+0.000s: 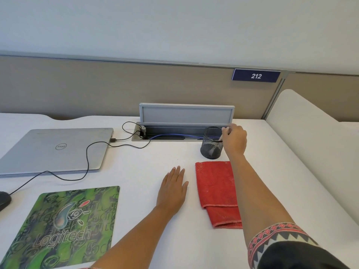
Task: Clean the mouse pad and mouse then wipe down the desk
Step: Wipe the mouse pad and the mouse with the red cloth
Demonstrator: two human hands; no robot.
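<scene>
In the head view, my left hand (pixel 172 191) lies flat and relaxed on the white desk (pixel 139 171) at lower centre. My right hand (pixel 234 140) reaches to the right of centre and pinches a pale pen (pixel 221 137) standing in the black mesh cup (pixel 211 146). The red cloth (pixel 215 189) is folded just right of my left hand, partly under my right forearm. I expect it to be soft and limp, so I'd bunch it in my palm. The green mouse pad (pixel 66 226) fills the lower left. It looks thin, light and floppy, so I'd lift it by its near right corner. The dark mouse (pixel 4 200) is cut off at the left edge. It is likely hard and smooth, and I'd hold it by its sides, minding the cord (pixel 88 158) that runs past the closed laptop (pixel 54 150).
</scene>
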